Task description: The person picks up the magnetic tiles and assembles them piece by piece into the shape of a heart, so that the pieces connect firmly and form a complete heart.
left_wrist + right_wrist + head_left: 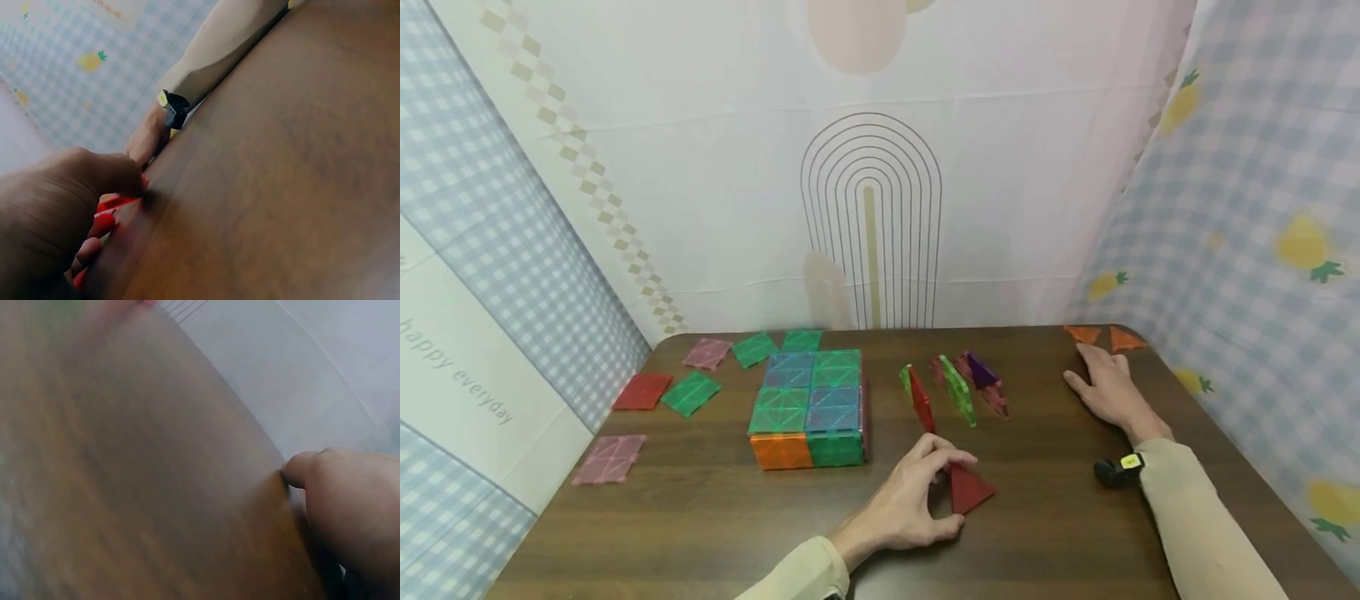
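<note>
Already assembled, seemingly: a boxy block of square tiles [807, 408]. Not yet joined to it: upright-looking tiles [957, 390] on its right, loose flat squares [610, 459] left and behind. Pinching a red triangle [968, 490] in the left hand [913, 498], over the nearer surface [1037, 542]. Fingers of the right hand [1111, 389] loosely extended, at two orange triangles [1083, 334]; contact unclear.

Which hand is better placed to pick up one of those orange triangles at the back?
Probably the right hand: it already reaches one orange triangle and seems to hold nothing. The left hand is farther away, pinching a red triangle.
</note>
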`<state>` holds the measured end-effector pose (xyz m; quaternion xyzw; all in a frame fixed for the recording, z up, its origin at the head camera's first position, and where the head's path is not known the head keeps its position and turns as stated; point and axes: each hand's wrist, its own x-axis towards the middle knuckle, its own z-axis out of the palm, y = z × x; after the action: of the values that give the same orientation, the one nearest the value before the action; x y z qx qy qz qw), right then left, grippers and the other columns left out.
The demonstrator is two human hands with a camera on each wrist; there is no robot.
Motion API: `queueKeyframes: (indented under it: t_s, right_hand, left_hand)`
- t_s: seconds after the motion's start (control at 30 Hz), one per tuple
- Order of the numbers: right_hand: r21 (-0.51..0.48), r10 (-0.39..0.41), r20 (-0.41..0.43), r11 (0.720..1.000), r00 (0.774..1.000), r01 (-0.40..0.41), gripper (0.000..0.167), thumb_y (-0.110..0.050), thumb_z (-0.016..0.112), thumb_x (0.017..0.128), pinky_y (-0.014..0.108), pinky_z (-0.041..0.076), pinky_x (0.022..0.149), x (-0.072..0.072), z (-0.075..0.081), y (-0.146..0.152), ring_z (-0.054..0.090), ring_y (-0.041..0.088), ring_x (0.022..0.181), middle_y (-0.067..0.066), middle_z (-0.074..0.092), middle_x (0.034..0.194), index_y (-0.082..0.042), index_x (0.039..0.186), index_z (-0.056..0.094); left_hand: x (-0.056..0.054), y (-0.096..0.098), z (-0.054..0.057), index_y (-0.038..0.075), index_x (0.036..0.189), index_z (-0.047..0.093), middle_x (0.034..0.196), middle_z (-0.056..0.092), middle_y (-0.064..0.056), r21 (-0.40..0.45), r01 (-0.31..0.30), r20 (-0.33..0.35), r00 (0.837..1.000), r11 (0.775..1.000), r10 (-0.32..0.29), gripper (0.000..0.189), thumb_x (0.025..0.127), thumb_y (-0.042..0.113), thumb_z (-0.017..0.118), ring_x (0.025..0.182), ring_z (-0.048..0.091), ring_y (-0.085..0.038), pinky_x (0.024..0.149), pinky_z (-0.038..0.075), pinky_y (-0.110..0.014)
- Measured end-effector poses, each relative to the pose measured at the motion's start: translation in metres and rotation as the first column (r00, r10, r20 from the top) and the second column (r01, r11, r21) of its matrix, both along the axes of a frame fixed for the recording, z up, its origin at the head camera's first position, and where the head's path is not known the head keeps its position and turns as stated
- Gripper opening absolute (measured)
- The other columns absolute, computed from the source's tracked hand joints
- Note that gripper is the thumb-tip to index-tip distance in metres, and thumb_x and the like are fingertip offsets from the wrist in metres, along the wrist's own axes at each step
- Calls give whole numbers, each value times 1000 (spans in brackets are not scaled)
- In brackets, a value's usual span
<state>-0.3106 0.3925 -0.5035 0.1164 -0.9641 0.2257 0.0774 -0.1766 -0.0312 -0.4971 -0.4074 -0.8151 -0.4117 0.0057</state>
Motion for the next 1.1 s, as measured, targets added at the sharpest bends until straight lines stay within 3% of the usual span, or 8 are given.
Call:
queueKeyframes:
  t_s: [0.1,0.2,0.3,0.47,0.63,0.8,0.93,1.1]
  right_hand:
    - [-21,-23,4,999,1000,24,78,-35,53,119,79,24,116,0,0,0,20,68,150,45,16,173,15,170,20]
    - [-23,-21,-8,1000,1000,21,79,-37,52,119,78,22,116,-1,-2,1,22,68,150,46,18,173,17,168,21]
    - [-27,-25,-17,999,1000,25,74,-37,52,119,77,26,114,0,-3,-2,27,66,148,44,28,168,16,166,30]
    - [-70,-69,-53,995,996,65,60,-30,58,117,76,40,101,7,-3,-10,35,60,130,39,40,146,12,159,48]
    - [-139,-102,-135,987,986,83,31,-23,71,112,71,41,97,17,-4,-13,43,54,123,33,52,132,4,127,72]
    - [-148,-67,-191,988,979,38,12,-14,80,105,59,39,96,27,-3,-14,56,50,121,31,68,131,-5,102,73]
    - [-155,-55,-156,987,986,31,16,-17,80,105,56,43,91,39,0,-18,58,45,114,28,69,131,-4,112,72]
    - [-136,-13,-145,991,989,-7,32,-24,74,110,62,47,94,56,-1,-25,58,42,116,23,67,131,-4,134,71]
  left_hand:
    - [-2,0,-1,15,149,64,141,53,-2,45,11,-8,1000,999,-10,72,81,3,83,112,60,-7,93,56,-17]
    - [-3,0,-2,13,149,65,144,53,-3,74,28,-5,1000,997,-28,74,78,-1,78,110,59,-9,91,56,-17]
    - [-3,0,-3,11,150,64,149,54,-2,86,41,-6,999,995,-41,75,78,-5,75,112,59,-11,90,56,-18]
    - [-2,-2,-1,10,159,56,153,57,-5,84,40,19,999,996,-42,82,82,-12,73,115,59,-13,92,57,-18]
    - [-2,0,-1,10,162,53,137,66,-6,78,12,20,1000,997,-14,83,84,-11,74,110,62,-11,91,56,-17]
    - [-1,2,-2,10,157,59,129,71,-3,86,-29,55,998,996,24,71,90,-7,77,110,65,-9,90,57,-18]
    - [-2,2,-2,9,148,66,122,74,-2,113,-67,79,995,991,58,57,94,-2,80,107,67,-7,88,58,-18]
    - [-3,1,-2,8,134,73,112,77,-2,133,-84,93,993,988,72,41,95,2,83,97,68,-4,85,59,-18]
